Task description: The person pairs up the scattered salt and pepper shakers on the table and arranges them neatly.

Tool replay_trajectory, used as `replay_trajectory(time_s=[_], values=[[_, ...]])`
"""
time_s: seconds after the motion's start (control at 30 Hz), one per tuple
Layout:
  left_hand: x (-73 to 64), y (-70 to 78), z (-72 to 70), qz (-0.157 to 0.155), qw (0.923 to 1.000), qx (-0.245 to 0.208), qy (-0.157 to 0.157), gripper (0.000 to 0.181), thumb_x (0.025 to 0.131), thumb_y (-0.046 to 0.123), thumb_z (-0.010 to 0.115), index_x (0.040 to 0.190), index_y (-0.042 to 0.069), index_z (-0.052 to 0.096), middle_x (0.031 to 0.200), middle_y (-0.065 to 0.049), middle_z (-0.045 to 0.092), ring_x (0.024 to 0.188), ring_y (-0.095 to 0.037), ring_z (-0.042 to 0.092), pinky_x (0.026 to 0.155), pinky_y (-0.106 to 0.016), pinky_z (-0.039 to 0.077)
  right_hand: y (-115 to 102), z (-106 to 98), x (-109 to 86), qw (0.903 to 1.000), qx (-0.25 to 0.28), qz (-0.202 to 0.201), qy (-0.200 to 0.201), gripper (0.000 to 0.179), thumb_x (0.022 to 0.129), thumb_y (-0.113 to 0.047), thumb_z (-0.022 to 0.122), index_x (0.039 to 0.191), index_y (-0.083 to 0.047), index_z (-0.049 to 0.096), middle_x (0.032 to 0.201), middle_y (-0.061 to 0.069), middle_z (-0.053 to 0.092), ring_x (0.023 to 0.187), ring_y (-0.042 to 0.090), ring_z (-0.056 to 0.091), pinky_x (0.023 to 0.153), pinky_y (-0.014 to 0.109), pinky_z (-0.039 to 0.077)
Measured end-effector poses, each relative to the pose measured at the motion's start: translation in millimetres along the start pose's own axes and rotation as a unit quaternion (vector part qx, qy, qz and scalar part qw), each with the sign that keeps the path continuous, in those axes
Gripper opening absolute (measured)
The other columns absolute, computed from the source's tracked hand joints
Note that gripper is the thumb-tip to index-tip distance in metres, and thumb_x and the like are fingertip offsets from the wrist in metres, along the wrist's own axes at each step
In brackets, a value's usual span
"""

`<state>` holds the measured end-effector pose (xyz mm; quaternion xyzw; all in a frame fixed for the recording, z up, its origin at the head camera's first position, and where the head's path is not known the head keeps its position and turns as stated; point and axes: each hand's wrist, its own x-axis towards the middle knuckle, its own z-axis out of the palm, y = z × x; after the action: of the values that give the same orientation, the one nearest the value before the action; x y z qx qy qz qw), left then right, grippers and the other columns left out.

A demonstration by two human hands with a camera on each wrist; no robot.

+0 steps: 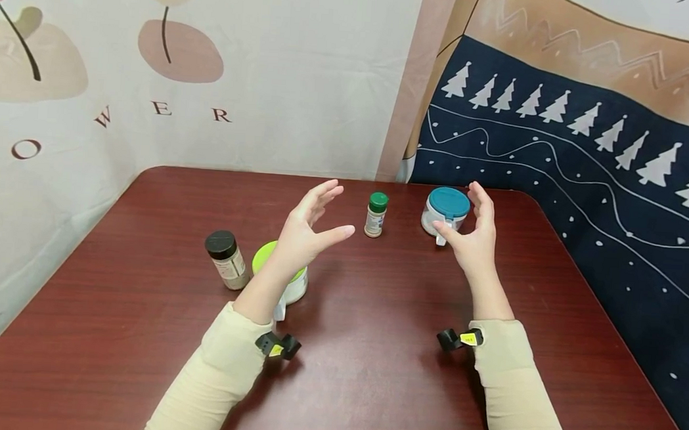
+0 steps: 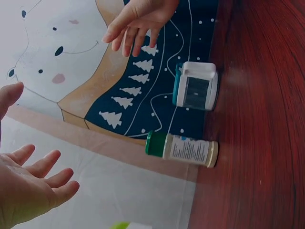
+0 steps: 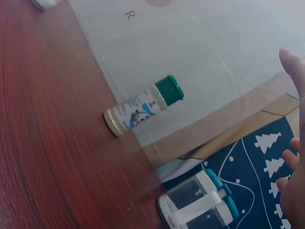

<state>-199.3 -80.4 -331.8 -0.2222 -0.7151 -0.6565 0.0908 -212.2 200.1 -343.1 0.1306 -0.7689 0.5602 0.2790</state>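
My left hand (image 1: 306, 231) is raised over the table, thumb apart from loosely extended fingers, holding nothing. Below its wrist stands a jar with a lime-green lid (image 1: 264, 255), partly hidden by the forearm. Left of that is a spice jar with a black lid (image 1: 227, 260). My right hand (image 1: 475, 235) is also raised with nothing in it, thumb and fingers spread. Just behind it in the head view stands a clear jar with a blue lid and white handle (image 1: 448, 204). A small green-capped shaker bottle (image 1: 375, 215) stands upright between the two hands, touched by neither.
The dark red wooden table (image 1: 364, 374) reaches a pale printed cloth (image 1: 304, 107) at the back. On the right hangs a navy cloth with white trees (image 1: 560, 169). Each wrist wears a small black camera mount.
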Motion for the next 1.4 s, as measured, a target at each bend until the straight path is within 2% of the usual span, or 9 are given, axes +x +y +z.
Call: replay_trajectory(time_s=[0.1,0.3,0.4,0.57,0.8,1.0,1.27,1.4], values=[[1.9,-1.1,6.2,-0.002,1.0,0.001,-0.001,0.069,0.081,0.004,0.074,0.142,0.008,0.042,0.139,-0.005,0.049,0.13,-0.011,0.04,0.108,-0.035,0.027,3.2,-2.2,-0.1,0.9999,-0.003,0.014,0.005,0.077,0.079,0.004,0.072,0.143,0.009,0.029,0.147,0.023,0.032,0.135,0.035,0.028,0.11,0.039,0.021],[6.0,-5.5,17.6,-0.009,0.9999,-0.004,-0.011,0.069,0.082,0.006,0.075,0.142,0.007,0.041,0.141,-0.006,0.048,0.132,-0.014,0.038,0.109,-0.036,0.026,11.8,-6.7,0.5,0.9992,-0.013,0.035,0.013,0.076,0.08,0.004,0.07,0.144,0.007,0.029,0.148,0.022,0.032,0.136,0.034,0.028,0.111,0.043,0.021],[8.4,-7.6,22.4,-0.005,0.9999,-0.01,-0.003,0.068,0.082,0.006,0.075,0.142,0.008,0.042,0.14,-0.006,0.049,0.131,-0.014,0.039,0.109,-0.037,0.026,15.8,-9.4,1.5,0.9988,-0.015,0.044,0.014,0.075,0.081,0.002,0.069,0.144,0.006,0.028,0.148,0.022,0.031,0.136,0.031,0.028,0.11,0.037,0.022],[11.2,-8.5,29.9,-0.002,0.9999,-0.013,0.008,0.07,0.081,0.006,0.076,0.142,0.009,0.042,0.139,-0.005,0.05,0.131,-0.012,0.04,0.109,-0.036,0.027,21.1,-13.7,3.1,0.9987,-0.011,0.046,0.021,0.075,0.081,0.002,0.069,0.144,0.008,0.029,0.148,0.023,0.031,0.135,0.032,0.028,0.109,0.035,0.022],[15.9,-10.8,39.7,-0.008,0.9992,-0.03,0.024,0.07,0.08,0.005,0.075,0.142,0.007,0.042,0.138,-0.006,0.051,0.13,-0.016,0.041,0.108,-0.037,0.028,26.7,-17.9,4.6,0.9979,0.003,0.056,0.032,0.074,0.082,0.001,0.069,0.144,0.009,0.029,0.147,0.023,0.032,0.135,0.034,0.029,0.11,0.038,0.022],[19.8,-10.7,46.5,-0.017,0.998,-0.047,0.039,0.066,0.082,0.005,0.074,0.14,0.007,0.043,0.137,-0.006,0.052,0.129,-0.014,0.042,0.107,-0.036,0.029,31.0,-18.3,5.0,0.996,0.015,0.083,0.032,0.073,0.084,0.0,0.068,0.144,0.009,0.027,0.149,0.022,0.03,0.135,0.035,0.028,0.11,0.044,0.021],[22.6,-20.0,52.8,-0.032,0.9973,-0.041,0.052,0.065,0.081,0.007,0.075,0.139,0.006,0.044,0.136,-0.008,0.052,0.128,-0.014,0.043,0.106,-0.035,0.031,69.1,-21.6,9.1,0.9886,0.075,0.12,0.05,0.078,0.084,0.0,0.069,0.149,-0.002,0.026,0.151,0.011,0.032,0.137,0.023,0.029,0.111,0.041,0.02],[23.8,-26.0,54.1,-0.039,0.9967,-0.033,0.064,0.064,0.082,0.007,0.074,0.139,0.006,0.045,0.136,-0.008,0.052,0.128,-0.015,0.043,0.106,-0.036,0.031,75.0,-21.3,8.9,0.9874,0.077,0.128,0.053,0.079,0.084,-0.001,0.069,0.15,-0.004,0.025,0.151,0.01,0.031,0.137,0.023,0.028,0.111,0.041,0.019]])
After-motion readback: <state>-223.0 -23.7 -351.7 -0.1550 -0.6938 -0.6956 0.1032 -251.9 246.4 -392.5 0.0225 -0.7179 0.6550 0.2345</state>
